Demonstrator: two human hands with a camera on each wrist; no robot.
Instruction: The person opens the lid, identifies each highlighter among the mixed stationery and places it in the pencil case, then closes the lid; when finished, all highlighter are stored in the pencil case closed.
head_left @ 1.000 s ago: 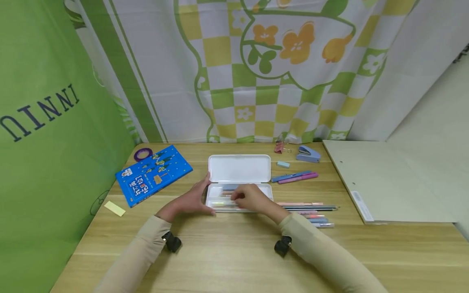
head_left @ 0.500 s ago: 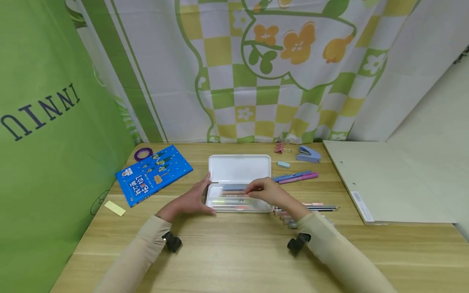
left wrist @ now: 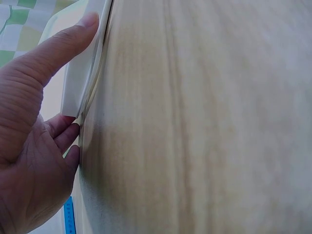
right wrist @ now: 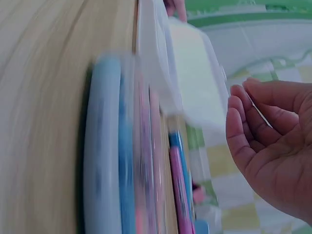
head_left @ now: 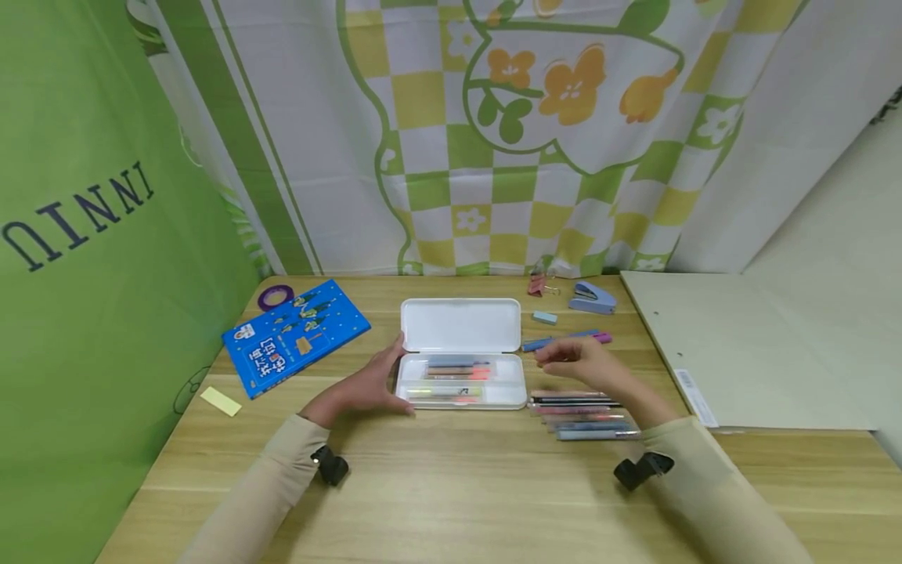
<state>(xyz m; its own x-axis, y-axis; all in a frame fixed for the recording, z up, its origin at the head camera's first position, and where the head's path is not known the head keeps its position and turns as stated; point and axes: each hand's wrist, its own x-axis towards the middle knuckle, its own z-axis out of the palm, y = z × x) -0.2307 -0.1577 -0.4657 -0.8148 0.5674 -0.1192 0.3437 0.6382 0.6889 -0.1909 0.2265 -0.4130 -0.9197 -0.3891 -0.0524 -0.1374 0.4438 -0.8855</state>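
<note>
A white pencil case (head_left: 461,325) lies with its lid folded back, and several pens (head_left: 451,374) rest in its tray. My left hand (head_left: 362,385) grips the case's left end, thumb along the front side and fingers at the back corner. My right hand (head_left: 590,368) hovers to the right of the case, above the table. In the right wrist view its fingers (right wrist: 239,129) are loosely curled and the thumb tip is near them, with nothing held. Beneath that hand a row of pens and pencils (head_left: 585,415) lies beside the case, the nearest one light blue.
Behind the right hand lie a blue pen (head_left: 546,343) and a purple pen (head_left: 603,338). An eraser (head_left: 544,317), pink binder clips (head_left: 538,285) and a stapler (head_left: 593,298) sit farther back. A blue book (head_left: 296,337), purple tape (head_left: 275,296) and sticky notes (head_left: 221,401) are left; a pale board (head_left: 747,352) right.
The right hand has lifted out of the case's tray and moved right, over the row of pens, uncovering the pens in the tray. The left hand has stayed on the case.
</note>
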